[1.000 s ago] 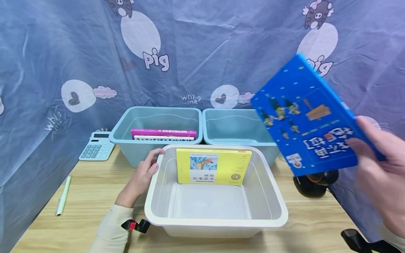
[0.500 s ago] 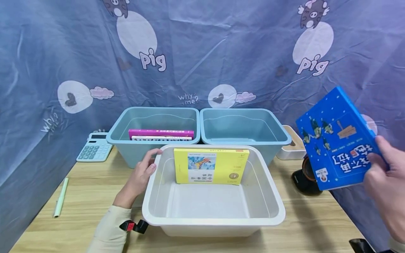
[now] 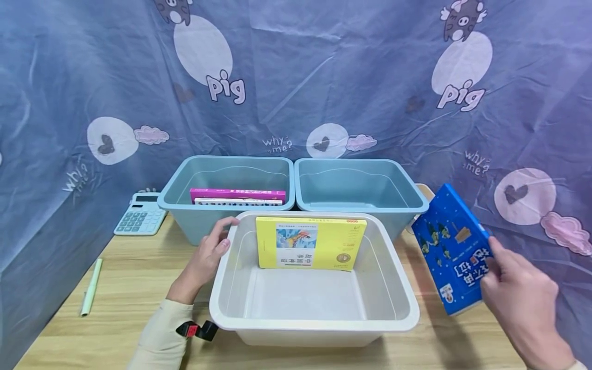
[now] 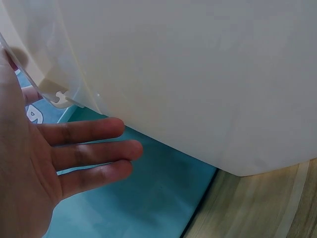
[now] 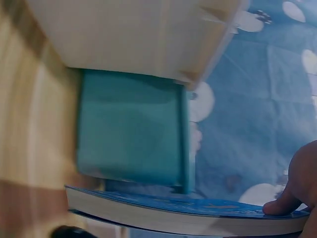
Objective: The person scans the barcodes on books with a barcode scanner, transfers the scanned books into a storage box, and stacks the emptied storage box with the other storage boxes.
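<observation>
A blue book with white lettering hangs tilted to the right of the white bin, above the wooden table. My right hand grips it at its near right corner, with the thumb on the cover. The right wrist view shows the book nearly edge-on, its page block facing the camera. My left hand rests at the white bin's left rim, thumb and index finger on the edge. Three of its fingers reach out straight below the rim in the left wrist view. Inside the white bin a yellow book leans against the far wall.
Behind stand two teal bins side by side. The left teal bin holds a magenta book and a white one; the right teal bin shows its bare inside. A calculator and a light green pen lie on the left.
My right hand has brought the blue book down from high on the right to beside the white bin. The left hand has stayed at the bin's rim.
</observation>
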A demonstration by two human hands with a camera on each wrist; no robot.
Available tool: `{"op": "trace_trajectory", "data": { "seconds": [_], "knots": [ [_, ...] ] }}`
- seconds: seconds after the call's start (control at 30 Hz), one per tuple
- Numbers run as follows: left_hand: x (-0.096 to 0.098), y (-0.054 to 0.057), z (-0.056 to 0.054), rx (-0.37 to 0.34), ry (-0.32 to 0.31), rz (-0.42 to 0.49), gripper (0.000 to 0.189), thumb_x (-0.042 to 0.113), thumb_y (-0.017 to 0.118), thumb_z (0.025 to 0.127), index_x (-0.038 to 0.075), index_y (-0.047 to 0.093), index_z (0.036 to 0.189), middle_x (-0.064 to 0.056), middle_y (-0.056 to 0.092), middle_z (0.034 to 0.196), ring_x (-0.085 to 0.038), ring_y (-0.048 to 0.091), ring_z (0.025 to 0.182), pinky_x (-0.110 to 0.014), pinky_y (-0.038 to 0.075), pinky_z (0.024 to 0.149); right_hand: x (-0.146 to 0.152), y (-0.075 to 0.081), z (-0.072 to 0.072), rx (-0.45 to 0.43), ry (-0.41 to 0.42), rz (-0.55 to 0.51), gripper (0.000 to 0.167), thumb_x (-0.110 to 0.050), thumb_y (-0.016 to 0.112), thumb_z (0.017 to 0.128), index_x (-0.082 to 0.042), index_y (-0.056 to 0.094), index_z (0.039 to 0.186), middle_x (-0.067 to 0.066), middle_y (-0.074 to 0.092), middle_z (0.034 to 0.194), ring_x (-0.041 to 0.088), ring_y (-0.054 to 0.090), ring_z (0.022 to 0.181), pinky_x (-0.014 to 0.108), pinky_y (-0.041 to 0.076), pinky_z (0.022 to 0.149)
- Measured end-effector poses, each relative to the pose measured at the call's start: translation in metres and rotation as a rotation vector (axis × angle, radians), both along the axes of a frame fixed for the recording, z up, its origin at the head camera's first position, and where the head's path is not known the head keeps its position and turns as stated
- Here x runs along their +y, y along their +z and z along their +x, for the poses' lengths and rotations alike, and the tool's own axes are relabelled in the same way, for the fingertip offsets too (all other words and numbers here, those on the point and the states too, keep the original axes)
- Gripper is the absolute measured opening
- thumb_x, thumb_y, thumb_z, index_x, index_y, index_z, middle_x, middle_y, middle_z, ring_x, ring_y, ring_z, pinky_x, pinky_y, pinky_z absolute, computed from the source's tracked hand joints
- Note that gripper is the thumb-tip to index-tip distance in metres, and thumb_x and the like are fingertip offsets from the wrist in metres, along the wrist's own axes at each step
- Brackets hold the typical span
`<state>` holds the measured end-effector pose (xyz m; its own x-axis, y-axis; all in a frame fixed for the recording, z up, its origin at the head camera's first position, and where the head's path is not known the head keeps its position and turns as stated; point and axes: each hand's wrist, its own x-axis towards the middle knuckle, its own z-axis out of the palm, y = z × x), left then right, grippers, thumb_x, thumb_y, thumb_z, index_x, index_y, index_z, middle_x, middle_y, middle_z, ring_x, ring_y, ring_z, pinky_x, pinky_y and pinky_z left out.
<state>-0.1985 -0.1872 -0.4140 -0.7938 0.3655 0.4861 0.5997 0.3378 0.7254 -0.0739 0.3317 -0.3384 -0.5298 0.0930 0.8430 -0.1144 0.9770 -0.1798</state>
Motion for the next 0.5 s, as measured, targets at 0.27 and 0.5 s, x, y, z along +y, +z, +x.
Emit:
{"op": "trace_trajectory", "data": {
  "seconds": [0.27, 0.5],
  "knots": [
    [-0.001, -0.002, -0.002, 0.029, -0.011, 0.002, 0.037, 0.019, 0.039, 0.104, 0.009, 0.04, 0.139, -0.028, 0.07, 0.112, -0.031, 0.074, 0.086, -0.026, 0.06, 0.059, -0.007, -0.029, -0.001, -0.142, -0.011, -0.043, 0.043, 0.008, 0.051, 0.075, 0.011, 0.069, 0.114, 0.028, 0.07, 0.097, 0.053, 0.065, 0.079, 0.075, 0.04, 0.063],
    [-0.001, -0.001, -0.002, 0.019, -0.015, 0.004, 0.038, 0.02, 0.039, 0.103, 0.009, 0.039, 0.14, -0.028, 0.07, 0.113, -0.035, 0.074, 0.087, -0.026, 0.06, 0.06, -0.009, -0.044, -0.003, -0.143, -0.001, -0.029, 0.045, 0.01, 0.051, 0.071, 0.011, 0.069, 0.112, 0.026, 0.07, 0.092, 0.05, 0.064, 0.071, 0.072, 0.041, 0.058]
  ]
}}
